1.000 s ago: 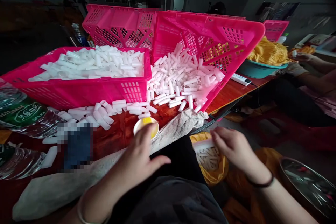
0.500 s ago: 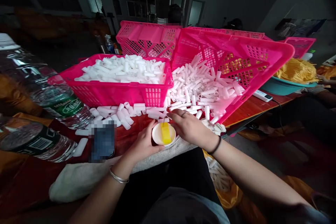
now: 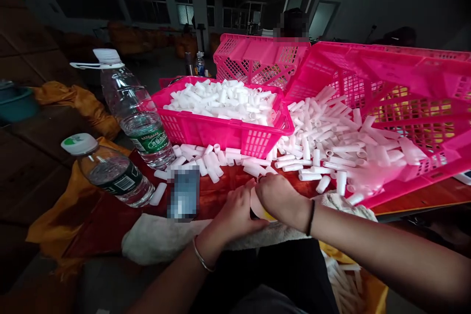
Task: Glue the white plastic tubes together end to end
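Observation:
My left hand (image 3: 237, 211) is wrapped round a small white cup (image 3: 258, 206) at the near edge of the red table. Inside the cup, a bit of a yellow piece (image 3: 270, 216) shows near the rim. My right hand (image 3: 281, 198) is curled closed over the cup's right side and hides much of it. What its fingers grip is hidden. Just beyond both hands, short white plastic tubes (image 3: 211, 164) lie loose on the table. A pale towel (image 3: 165, 240) runs along the table edge under my wrists.
A pink basket (image 3: 224, 130) heaped with white tubes stands ahead. Right of it, a tilted pink crate (image 3: 408, 73) has more tubes spilling out. Two water bottles (image 3: 145, 132) and a blurred-out phone-like object (image 3: 183, 194) are on the left. An orange sack (image 3: 375, 299) holds tubes below.
The view has swung left. My right hand has moved from beside the cup to over it, with its fingers curled in. The yellow piece, plainly visible before, is now mostly covered.

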Demonstrator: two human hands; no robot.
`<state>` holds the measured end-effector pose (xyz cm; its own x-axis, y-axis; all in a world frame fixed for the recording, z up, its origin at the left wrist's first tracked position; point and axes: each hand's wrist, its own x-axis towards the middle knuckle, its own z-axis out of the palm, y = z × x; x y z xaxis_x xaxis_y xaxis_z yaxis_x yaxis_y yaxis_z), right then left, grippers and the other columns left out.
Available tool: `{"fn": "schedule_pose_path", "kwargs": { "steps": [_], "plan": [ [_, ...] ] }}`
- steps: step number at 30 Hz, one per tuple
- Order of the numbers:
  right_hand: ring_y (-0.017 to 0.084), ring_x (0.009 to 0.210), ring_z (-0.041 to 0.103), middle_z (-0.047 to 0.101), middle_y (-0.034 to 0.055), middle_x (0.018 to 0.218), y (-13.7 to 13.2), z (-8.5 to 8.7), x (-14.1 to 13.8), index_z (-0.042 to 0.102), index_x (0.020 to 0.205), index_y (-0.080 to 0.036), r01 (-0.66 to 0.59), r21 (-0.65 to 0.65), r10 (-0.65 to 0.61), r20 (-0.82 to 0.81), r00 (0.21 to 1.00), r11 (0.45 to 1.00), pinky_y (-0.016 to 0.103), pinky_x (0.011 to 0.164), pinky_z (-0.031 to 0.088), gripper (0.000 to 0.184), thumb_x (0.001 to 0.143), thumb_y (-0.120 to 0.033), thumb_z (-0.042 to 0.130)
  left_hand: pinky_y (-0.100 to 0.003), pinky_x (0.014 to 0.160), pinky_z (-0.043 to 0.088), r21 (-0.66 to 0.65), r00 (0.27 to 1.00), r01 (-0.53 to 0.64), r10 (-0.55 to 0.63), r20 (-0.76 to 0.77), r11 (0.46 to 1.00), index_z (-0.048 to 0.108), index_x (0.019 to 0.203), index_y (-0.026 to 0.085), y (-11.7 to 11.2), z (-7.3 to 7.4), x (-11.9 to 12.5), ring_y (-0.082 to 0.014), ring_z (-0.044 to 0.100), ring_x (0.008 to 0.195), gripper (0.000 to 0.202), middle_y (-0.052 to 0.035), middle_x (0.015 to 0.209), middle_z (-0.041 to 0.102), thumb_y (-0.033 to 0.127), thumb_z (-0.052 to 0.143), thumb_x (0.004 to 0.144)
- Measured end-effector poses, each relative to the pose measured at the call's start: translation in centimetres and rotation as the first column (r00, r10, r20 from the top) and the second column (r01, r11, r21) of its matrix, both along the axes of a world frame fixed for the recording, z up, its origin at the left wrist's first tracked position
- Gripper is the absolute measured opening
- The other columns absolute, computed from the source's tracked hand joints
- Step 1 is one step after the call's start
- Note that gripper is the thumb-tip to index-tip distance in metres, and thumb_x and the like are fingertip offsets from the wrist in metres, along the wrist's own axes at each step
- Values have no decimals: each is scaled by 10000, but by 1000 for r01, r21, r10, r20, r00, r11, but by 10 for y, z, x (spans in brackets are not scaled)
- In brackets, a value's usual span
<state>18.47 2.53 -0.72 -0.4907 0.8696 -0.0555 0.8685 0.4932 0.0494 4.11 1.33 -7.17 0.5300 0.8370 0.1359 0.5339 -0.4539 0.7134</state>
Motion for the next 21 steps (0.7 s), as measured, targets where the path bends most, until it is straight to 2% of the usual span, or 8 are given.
{"fn": "schedule_pose_path", "kwargs": {
  "steps": [5, 7, 9, 11, 14, 16, 18, 21],
  "plan": [
    [211, 697, 678, 726, 122, 758, 13, 6, 34, 713, 749, -122, 27, -74, -31, -59, 998, 997, 278, 620, 477, 202, 776, -44, 528, -600, 1088, 310, -68, 999, 10, -13, -42, 998, 272, 1446, 126, 0, 4, 1, -407, 392, 1346, 1058, -245, 1469, 400, 378, 848, 595],
    [170, 656, 655, 711, 69, 729, 13, 1, 45, 692, 718, -148, 33, -138, -58, -188, 980, 990, 250, 595, 465, 230, 806, -67, 496, -598, 1087, 307, -70, 999, 2, -5, -39, 998, 260, 1451, 140, 0, 4, 1, -405, 390, 1348, 1059, -243, 1470, 399, 373, 847, 601],
    [152, 648, 636, 694, 42, 724, 12, -8, 54, 674, 717, -156, 27, -236, -123, -403, 907, 971, 241, 597, 468, 223, 812, -89, 484, -596, 1083, 311, -62, 1000, -4, 2, -31, 998, 250, 1455, 153, -1, 4, 1, -404, 394, 1347, 1056, -241, 1465, 406, 373, 843, 609],
    [154, 662, 625, 682, 37, 735, 11, -17, 62, 662, 729, -156, -1, -321, -201, -593, 780, 947, 252, 614, 477, 196, 817, -127, 490, -593, 1080, 315, -56, 1000, -5, 4, -29, 998, 244, 1458, 154, -1, 4, 1, -404, 397, 1344, 1060, -242, 1464, 407, 377, 842, 611],
    [161, 673, 610, 671, 35, 740, 13, -27, 71, 654, 747, -156, -39, -389, -277, -719, 637, 920, 269, 623, 482, 192, 846, -234, 511, -594, 1077, 319, -57, 999, -13, 11, -46, 998, 234, 1459, 143, -2, 3, 1, -407, 406, 1337, 1079, -243, 1458, 417, 385, 845, 603],
    [161, 684, 604, 672, 38, 750, 15, -31, 76, 659, 762, -153, -52, -424, -315, -744, 590, 904, 268, 630, 482, 210, 855, -289, 528, -593, 1079, 322, -57, 998, -20, 17, -58, 998, 227, 1461, 145, -2, 3, 1, -405, 405, 1338, 1079, -235, 1456, 423, 382, 840, 606],
    [160, 690, 600, 672, 41, 749, 18, -33, 80, 661, 760, -150, -50, -433, -324, -741, 589, 900, 260, 631, 475, 230, 861, -314, 536, -585, 1085, 322, -53, 997, -31, 27, -65, 998, 219, 1464, 153, -2, 4, 1, -399, 399, 1346, 1067, -226, 1462, 421, 368, 831, 617],
    [157, 685, 600, 684, 42, 752, 21, -33, 83, 669, 769, -155, -28, -399, -278, -685, 673, 916, 253, 630, 462, 242, 886, -304, 519, -574, 1091, 325, -46, 997, -33, 29, -70, 998, 215, 1467, 163, -1, 5, 2, -394, 397, 1351, 1050, -219, 1473, 411, 346, 819, 629]
  ]
}}
